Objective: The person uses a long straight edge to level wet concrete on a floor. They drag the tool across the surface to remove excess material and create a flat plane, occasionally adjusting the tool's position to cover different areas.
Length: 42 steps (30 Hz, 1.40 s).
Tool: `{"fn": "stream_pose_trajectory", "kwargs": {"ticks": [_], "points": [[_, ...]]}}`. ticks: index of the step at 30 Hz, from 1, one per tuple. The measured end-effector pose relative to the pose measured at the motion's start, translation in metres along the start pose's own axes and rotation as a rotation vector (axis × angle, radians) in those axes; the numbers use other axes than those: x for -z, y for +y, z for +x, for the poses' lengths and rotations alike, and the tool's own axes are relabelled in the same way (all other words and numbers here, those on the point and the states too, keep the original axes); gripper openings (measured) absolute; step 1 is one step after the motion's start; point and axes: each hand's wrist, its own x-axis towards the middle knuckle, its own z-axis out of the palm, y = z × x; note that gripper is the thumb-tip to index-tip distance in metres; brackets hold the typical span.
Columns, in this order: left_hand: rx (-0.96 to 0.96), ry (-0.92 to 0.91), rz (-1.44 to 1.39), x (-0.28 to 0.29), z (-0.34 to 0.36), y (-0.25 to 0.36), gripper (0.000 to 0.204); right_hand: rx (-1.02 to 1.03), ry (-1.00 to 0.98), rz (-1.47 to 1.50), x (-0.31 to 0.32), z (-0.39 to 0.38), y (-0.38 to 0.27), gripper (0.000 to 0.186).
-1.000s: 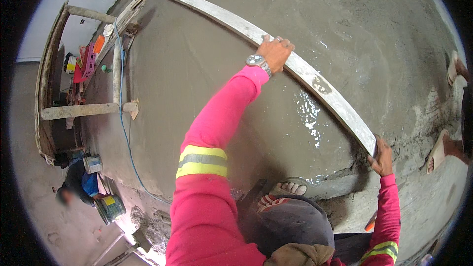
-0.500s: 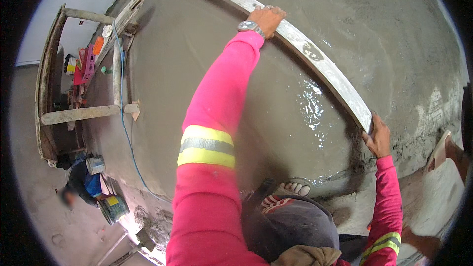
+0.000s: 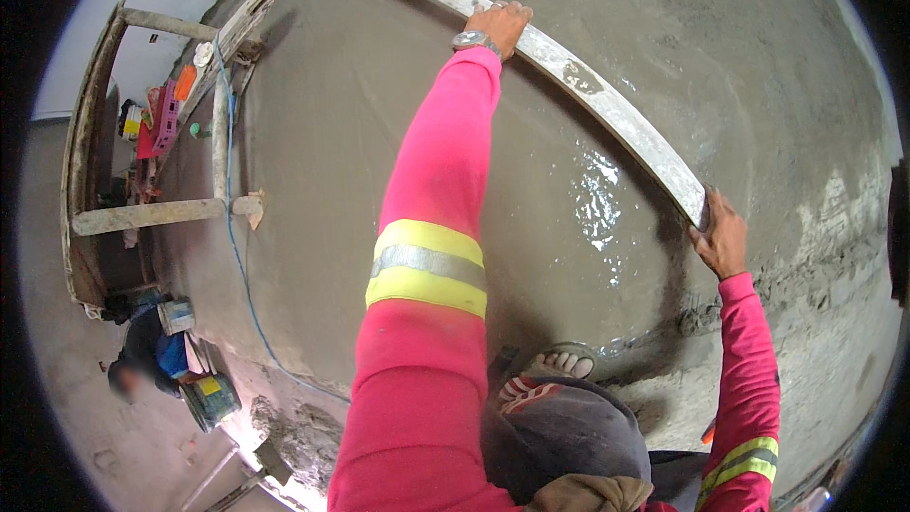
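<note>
Long, flat, whitish bar (image 3: 572, 70) across wet grey mortar (image 3: 379, 123) is being gripped by left hand (image 3: 504, 26) partway along, right hand (image 3: 723, 240) at end.

The bar (image 3: 607, 100) lies across the mortar surface (image 3: 398, 133), from the far left to the near right. The left hand (image 3: 502, 27) is on its middle stretch; the right hand (image 3: 722, 237) is at its near right end. The foot (image 3: 561, 361) is on the near side of the bar, between both forearms. The frame (image 3: 156, 216) stands at the left, with the cable (image 3: 242, 270) running past its right side toward the left sleeve (image 3: 427, 265). The bucket (image 3: 210, 401) is nearer than the frame, beside a co-worker (image 3: 147, 351).
</note>
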Motion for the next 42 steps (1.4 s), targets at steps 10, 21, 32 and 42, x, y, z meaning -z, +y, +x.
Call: {"fn": "stream_pose_trajectory", "kwargs": {"ticks": [10, 21, 32, 42], "points": [[0.051, 0.067, -0.03, -0.011, 0.02, 0.006, 0.041, 0.076, 0.051, -0.054, 0.006, 0.028, 0.03, 0.079], [0.013, 0.157, -0.121, -0.012, 0.026, 0.031, 0.052, 0.101, 0.021, -0.01, 0.032, 0.04, 0.078, 0.072], [0.019, 0.076, -0.101, -0.002, 0.005, 0.057, 0.053, 0.087, -0.054, 0.077, 0.05, 0.038, 0.099, 0.068], [-0.161, 0.089, -0.032, 0.034, -0.015, 0.089, 0.06, -0.061, 0.0, 0.08, 0.038, -0.024, 0.116, 0.073]]}}
